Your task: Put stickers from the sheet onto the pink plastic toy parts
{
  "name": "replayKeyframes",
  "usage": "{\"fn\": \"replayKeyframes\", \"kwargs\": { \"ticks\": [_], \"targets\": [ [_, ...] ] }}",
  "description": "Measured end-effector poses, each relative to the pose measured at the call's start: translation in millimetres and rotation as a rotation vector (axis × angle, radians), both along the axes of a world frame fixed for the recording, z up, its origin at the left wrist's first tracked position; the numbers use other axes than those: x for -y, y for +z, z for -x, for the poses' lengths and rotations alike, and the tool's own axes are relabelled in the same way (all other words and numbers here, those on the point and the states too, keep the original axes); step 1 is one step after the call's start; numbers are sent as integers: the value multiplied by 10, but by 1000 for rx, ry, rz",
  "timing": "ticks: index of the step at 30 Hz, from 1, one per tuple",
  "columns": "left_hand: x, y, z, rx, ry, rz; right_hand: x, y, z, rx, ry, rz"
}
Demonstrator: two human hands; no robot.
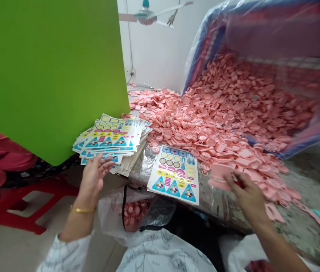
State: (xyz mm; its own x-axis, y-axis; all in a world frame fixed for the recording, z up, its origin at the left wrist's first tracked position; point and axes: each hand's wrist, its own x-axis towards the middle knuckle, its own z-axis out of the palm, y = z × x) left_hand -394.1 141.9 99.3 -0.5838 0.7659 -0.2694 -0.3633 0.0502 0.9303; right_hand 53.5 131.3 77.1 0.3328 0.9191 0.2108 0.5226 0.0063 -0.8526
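Here, left hand (93, 179) raised and wide open, empty, just beside a stack of printed sticker sheets (111, 139); right hand (247, 192) nearly closed, pinching a pink plastic piece (219, 175).

In front of you, a table (216, 211) covered with a crinkled silvery plastic sheet (141, 168) carries everything. From 12 to 3 o'clock, a great heap of pink plastic pieces (219, 113) spreads across it, mixing round, oval and rectangular shapes, some with handles and perforated faces. The heap spills from a clear plastic sack with blue-and-red print (276, 34) lying open at 1 o'clock. At 10 o'clock, you have a fanned stack of printed sticker sheets (111, 139) against the heap's edge. Just beside it, nearer 12 o'clock, one loose sticker sheet (174, 174) lies flat, its top edge touching scattered pink pieces.
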Motion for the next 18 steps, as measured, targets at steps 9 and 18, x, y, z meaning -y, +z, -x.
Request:
{"fn": "replayKeyframes", "kwargs": {
  "ticks": [9, 18],
  "targets": [
    [271, -359, -1592, 546, -744, 49, -149, -122, 1049, -730, 382, 423],
    [80, -599, -1792, 461, -730, 20, -117, -328, 1219, -618, 445, 402]
  ]
}}
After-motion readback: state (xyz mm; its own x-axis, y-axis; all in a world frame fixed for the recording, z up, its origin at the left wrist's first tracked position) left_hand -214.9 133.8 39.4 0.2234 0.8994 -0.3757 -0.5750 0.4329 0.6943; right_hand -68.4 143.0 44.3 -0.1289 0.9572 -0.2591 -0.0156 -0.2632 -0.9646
